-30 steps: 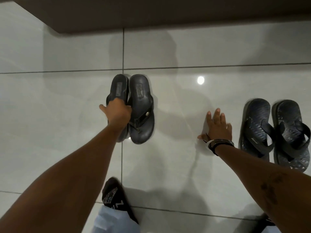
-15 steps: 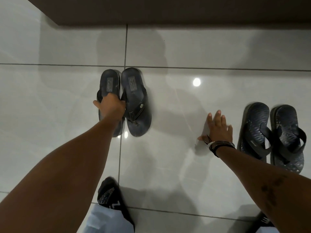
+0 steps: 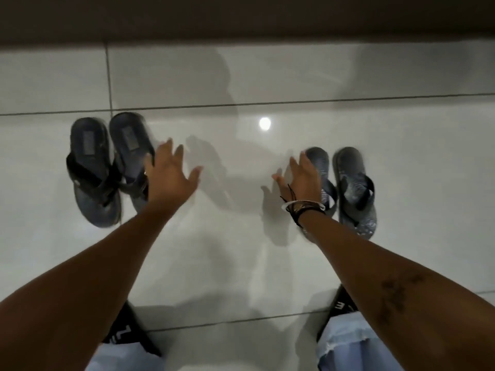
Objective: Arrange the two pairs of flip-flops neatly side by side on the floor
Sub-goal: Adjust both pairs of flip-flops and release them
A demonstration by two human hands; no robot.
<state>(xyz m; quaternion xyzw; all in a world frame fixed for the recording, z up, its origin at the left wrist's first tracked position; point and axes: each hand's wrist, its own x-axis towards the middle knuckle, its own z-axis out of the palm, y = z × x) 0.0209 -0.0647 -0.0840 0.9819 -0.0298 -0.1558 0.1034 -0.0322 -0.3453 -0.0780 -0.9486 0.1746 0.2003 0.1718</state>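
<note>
- The left hand [image 3: 171,178], left of centre, is spread wide with nothing in it, just right of the left pair of flip-flops [image 3: 107,170].
- The right hand [image 3: 302,180], right of centre, is open and flat, holding nothing, overlapping the right pair of flip-flops [image 3: 348,188]; contact cannot be told.
- Both pairs lie well apart on the glossy pale tiled floor [image 3: 241,250].
- A dark wall base [image 3: 241,17] spans the top of the frame.
</note>
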